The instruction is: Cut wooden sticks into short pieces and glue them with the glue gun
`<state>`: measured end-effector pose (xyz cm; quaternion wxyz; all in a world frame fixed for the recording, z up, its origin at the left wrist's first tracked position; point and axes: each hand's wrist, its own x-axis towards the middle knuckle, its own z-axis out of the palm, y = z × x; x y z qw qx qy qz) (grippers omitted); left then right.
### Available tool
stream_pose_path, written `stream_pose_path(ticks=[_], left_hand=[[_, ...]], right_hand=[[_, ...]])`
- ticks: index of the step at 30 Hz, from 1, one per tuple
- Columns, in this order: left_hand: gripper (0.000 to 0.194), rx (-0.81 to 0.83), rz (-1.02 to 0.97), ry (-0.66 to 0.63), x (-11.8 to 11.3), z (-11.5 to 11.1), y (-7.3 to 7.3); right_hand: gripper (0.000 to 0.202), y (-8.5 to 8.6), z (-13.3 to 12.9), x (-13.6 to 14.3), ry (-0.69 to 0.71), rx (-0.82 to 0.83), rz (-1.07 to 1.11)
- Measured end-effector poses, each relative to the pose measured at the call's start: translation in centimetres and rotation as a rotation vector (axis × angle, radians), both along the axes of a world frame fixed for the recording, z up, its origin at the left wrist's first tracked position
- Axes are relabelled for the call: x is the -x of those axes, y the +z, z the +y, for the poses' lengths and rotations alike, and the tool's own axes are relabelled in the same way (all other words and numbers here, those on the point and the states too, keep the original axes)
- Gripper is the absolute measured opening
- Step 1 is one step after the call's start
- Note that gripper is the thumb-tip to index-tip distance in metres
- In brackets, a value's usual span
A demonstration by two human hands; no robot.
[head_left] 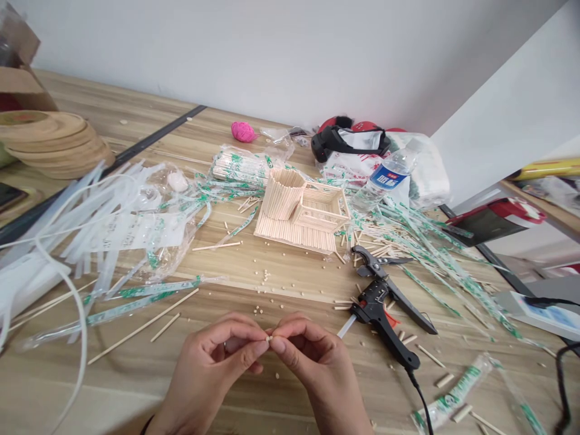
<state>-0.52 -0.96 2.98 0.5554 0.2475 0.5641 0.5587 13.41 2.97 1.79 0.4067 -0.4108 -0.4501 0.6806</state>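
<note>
My left hand [222, 356] and my right hand [312, 362] meet fingertip to fingertip low in the middle of the view. Both thumbs and index fingers are pinched around a tiny pale wooden bit [269, 339]; whether it is one piece or two I cannot make out. Small cut stick bits [266, 276] lie scattered on the table just beyond. Farther back stands a model built of wooden sticks [296, 237], with a round tower and an open railed box on a flat base. To the right lie a black hot glue gun [380, 320] and a pair of dark-handled cutters [394, 284].
Loose sticks [149, 323] and plastic wrappers [457, 393] litter both sides. Clear glue sticks [104, 241] and a white cable [67, 278] lie left. A water bottle [389, 175], a wrapped stick bundle [240, 164] and pink yarn [243, 132] are behind. Tape rolls [54, 139] sit far left.
</note>
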Motion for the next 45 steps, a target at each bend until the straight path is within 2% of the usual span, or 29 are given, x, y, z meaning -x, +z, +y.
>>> stream_pose_path(ticks=[13,17,23,29,31,36,45], left_hand=[[0.006,-0.023,0.049,-0.011,0.1,0.0,-0.3],[0.005,-0.042,0.054,-0.082,0.6,0.1,-0.7],[0.006,0.006,0.07,-0.145,1.2,0.1,-1.0],[0.003,-0.04,0.067,-0.092,0.5,0.2,-0.6],[0.002,-0.062,0.079,-0.08,0.5,0.3,-0.7],[0.004,-0.068,0.128,-0.167,0.9,0.3,-0.8],[0.003,-0.022,0.209,-0.156,1.1,0.3,-0.9]], right_hand=[[0.005,-0.5,-0.3,-0.1,0.017,-0.001,0.002],[0.004,-0.3,-0.1,-0.1,-0.009,-0.007,-0.022],[0.008,0.5,0.2,-0.4,-0.033,-0.166,-0.161],[0.007,1.0,0.2,-0.5,0.007,-0.272,-0.272],[0.007,1.0,0.2,-0.5,0.016,-0.273,-0.291],[0.01,1.1,0.2,-0.3,0.011,-0.26,-0.302],[0.008,0.4,0.1,-0.1,0.005,-0.259,-0.299]])
